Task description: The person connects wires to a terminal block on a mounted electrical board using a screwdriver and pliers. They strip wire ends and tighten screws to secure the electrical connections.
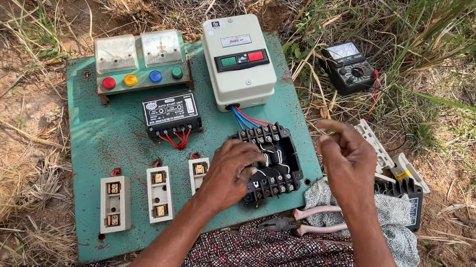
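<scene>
left hand (231, 174) down on the open black contactor (268, 164) at the green panel's (103, 130) right edge, fingers curled on its terminals, gripping nothing. right hand (346, 161) lifted alongside, loosely open, empty. wires in place, cover off, pliers (300, 226) lying unused.

Your left hand (231, 174) covers the black terminal block with white wires (272, 158), which is closed in by the cream starter box (237, 59) behind and white fuse holders (158, 192) at left. Bare green metal board (96, 135) lies open toward the left edge. Right of the board, pink-handled pliers (313, 220) and a grey cloth (394, 221) fill the ground under your raised right hand (346, 161).
</scene>
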